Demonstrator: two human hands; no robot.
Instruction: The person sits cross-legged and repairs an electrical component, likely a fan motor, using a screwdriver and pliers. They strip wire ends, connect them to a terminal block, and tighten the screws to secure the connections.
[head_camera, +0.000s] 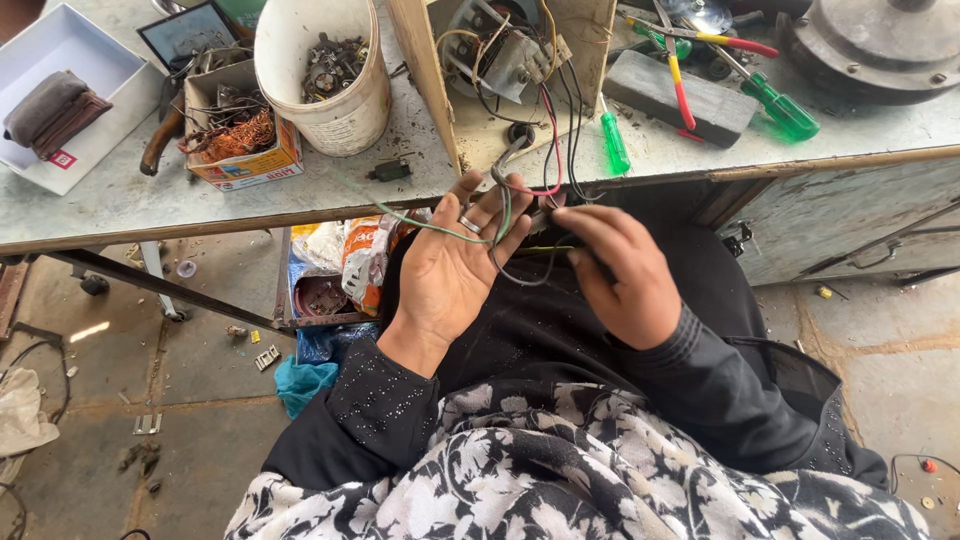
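I see my left hand (455, 262) in the middle of the frame, palm up and fingers spread wide. A bunch of thin wires (520, 215) lies across those fingers. One is green, one is red, one is grey and some are black. They are bendy and loop down a little under my hands. The green wire runs off to the left, over the table edge. There is a silver ring (469, 224) on one finger.

My right hand (622, 275) is just beside the left one, back up, with its fingers curled in around the same wires. It pinches them near the middle of the frame.

The wires go up to an open wooden box (480, 75) at the top middle. Inside it I see a small metal part with more wires joined on. The box stands on a grey table (120, 200) that fills the top of the frame.

To the right of the box lies a green screwdriver (614, 143), then a dark block (680, 98) and pliers with red and yellow handles (680, 75). To the left stands a white bucket (325, 85) full of little metal bits, and next to it a small cardboard box (240, 140) with copper wire in it
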